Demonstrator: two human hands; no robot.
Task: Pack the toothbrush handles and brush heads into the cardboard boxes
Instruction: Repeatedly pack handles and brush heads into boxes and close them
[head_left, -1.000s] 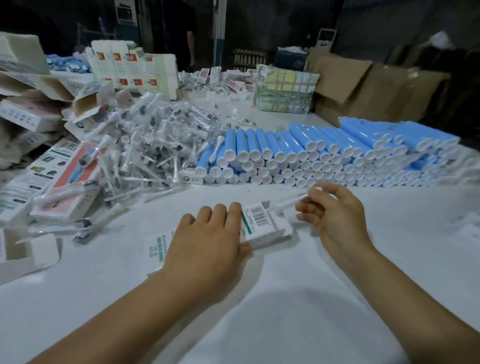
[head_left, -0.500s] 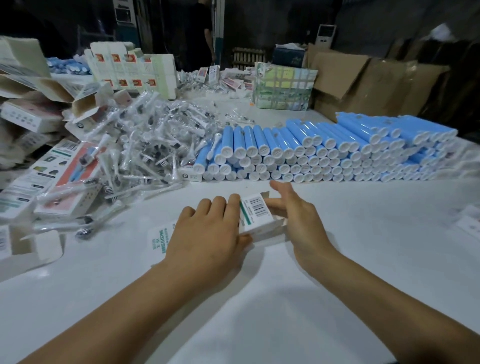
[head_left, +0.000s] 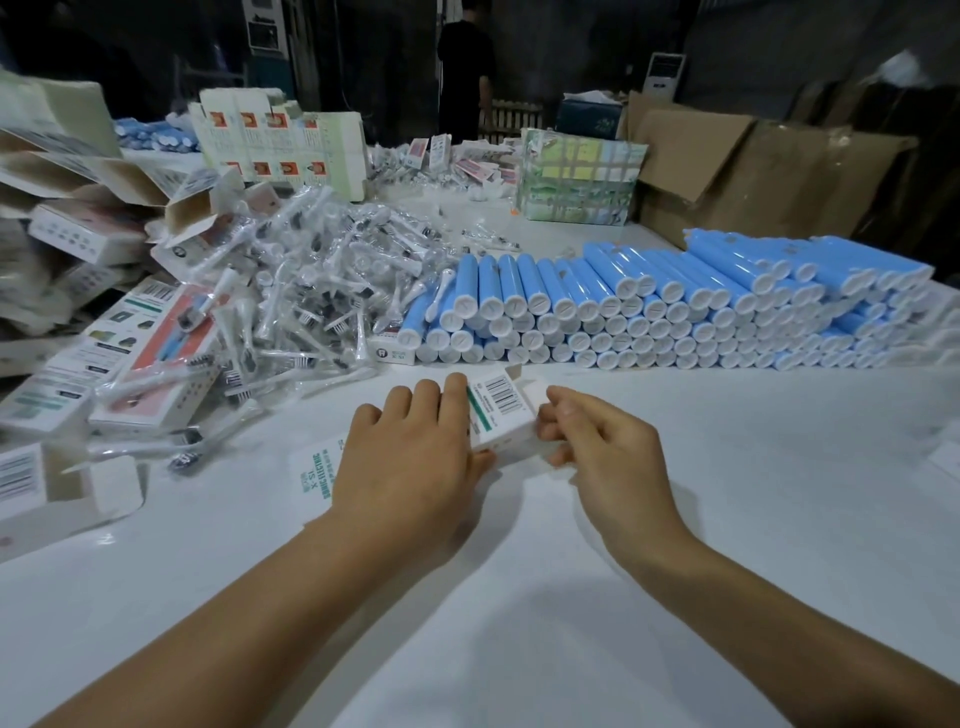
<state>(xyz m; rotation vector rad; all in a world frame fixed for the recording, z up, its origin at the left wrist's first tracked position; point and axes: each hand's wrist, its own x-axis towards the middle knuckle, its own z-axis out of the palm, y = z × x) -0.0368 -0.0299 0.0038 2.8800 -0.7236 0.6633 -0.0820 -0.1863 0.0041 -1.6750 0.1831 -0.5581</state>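
At box (head_left: 506, 415) end, right hand (head_left: 597, 441) fingers have now curled

The box (head_left: 501, 415) under the hands is thin white printed cardboard, smooth with a slight sheen. The handles (head_left: 649, 306) are glossy blue plastic with matt white end caps. The brush heads (head_left: 311, 301) lie in clear, crinkly, shiny film. The table (head_left: 519, 597) is a smooth white surface, perhaps laminate. The large cartons (head_left: 753, 171) are matt brown corrugated cardboard.
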